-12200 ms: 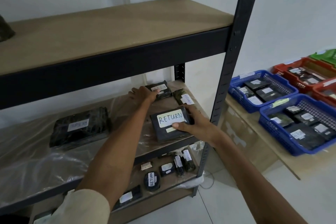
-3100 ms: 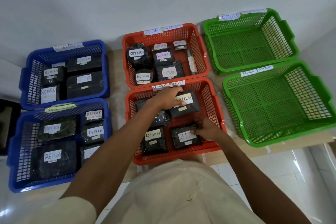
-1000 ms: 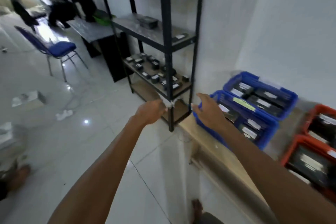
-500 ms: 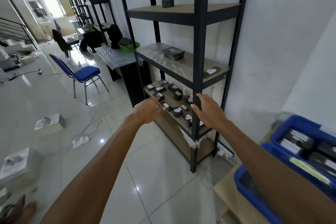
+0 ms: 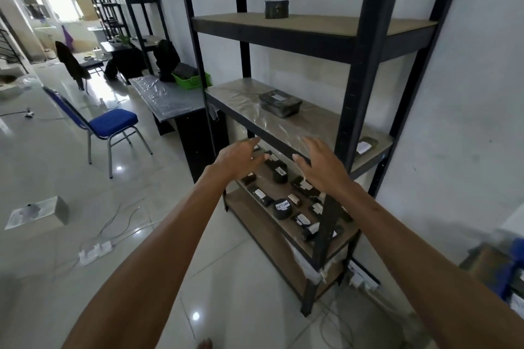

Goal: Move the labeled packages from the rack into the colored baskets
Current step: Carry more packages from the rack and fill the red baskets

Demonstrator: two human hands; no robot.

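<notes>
Lying below outstretched fingers (image 5: 314, 147): labeled packages (image 5: 282, 208).

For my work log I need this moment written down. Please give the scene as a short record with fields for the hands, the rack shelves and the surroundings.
hands: left hand and right hand both open, empty, stretched toward the rack
upper shelf: one dark package
middle shelf: large wrapped package; small flat package with white label by the right post
lower shelf: small labeled packages, among them a round package marked RETURN
surroundings: blue chair and green basket left of the rack
</notes>
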